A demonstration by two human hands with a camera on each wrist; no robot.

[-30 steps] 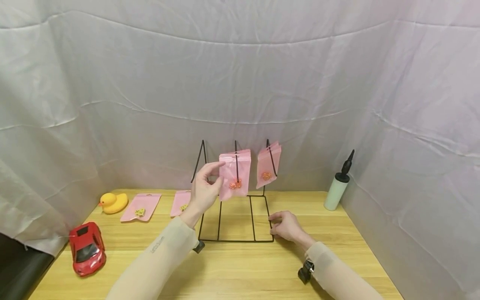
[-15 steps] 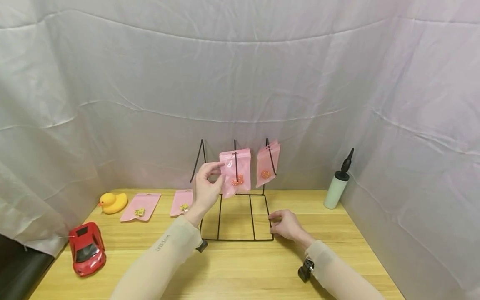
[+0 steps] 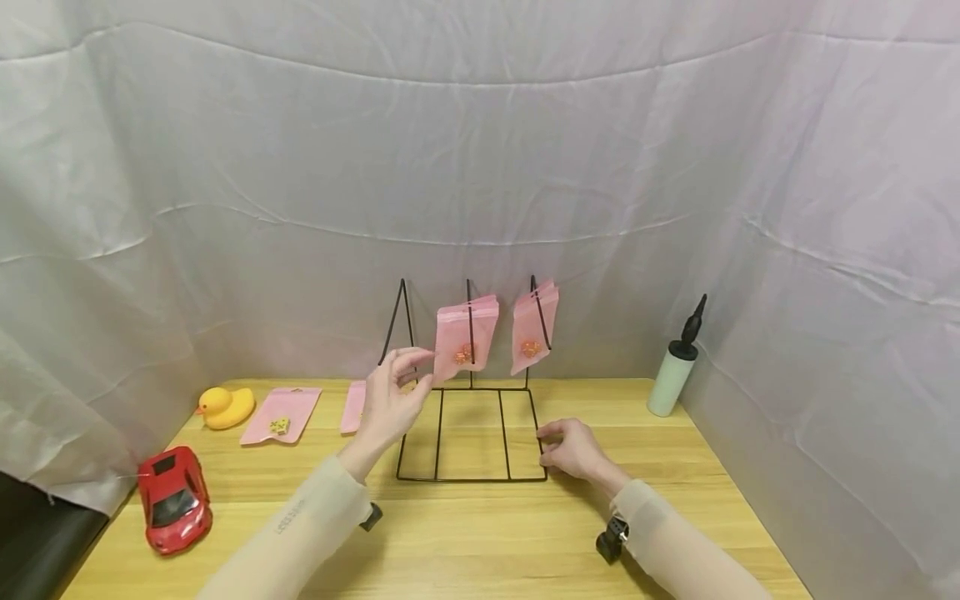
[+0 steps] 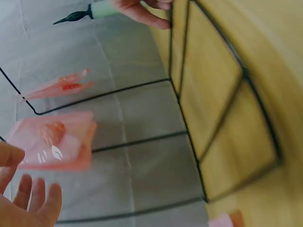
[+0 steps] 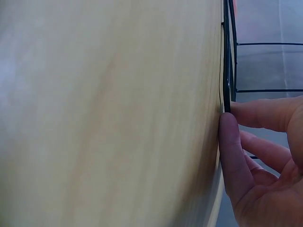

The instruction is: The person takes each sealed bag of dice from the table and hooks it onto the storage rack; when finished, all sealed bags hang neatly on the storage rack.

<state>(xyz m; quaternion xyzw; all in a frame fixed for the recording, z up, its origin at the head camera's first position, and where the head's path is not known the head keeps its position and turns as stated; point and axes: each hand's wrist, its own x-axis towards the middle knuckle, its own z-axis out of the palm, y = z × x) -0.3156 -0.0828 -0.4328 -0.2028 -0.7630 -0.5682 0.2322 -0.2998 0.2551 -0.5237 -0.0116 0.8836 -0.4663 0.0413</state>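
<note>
A black wire display rack [image 3: 472, 481] stands on the table with three sloping hooks. On its middle hook hang pink zip bags [image 3: 452, 327] with orange bits inside, and more pink bags [image 3: 523, 325] hang on the right hook. My left hand [image 3: 392, 402] is just left of the middle bags, fingers spread and holding nothing; the left wrist view shows its fingertips beside the pink bag [image 4: 52, 142]. Thumb and forefinger of my right hand [image 3: 576, 450] pinch the rack's base wire at the right side, as the right wrist view shows, with the wire [image 5: 227, 71] between them.
Two pink bags with yellow bits lie flat at the left: one bag [image 3: 302, 407] in full view, the other bag [image 3: 351, 410] partly behind my left hand. Further out are a yellow duck [image 3: 228, 407], a red toy car [image 3: 174, 500] and a green pump [image 3: 672, 383]. Grey cloth surrounds the table.
My left hand has let go of the front bag on the middle hook and drawn back left and down. The bag has swung back against those behind it. My right hand stays put.
</note>
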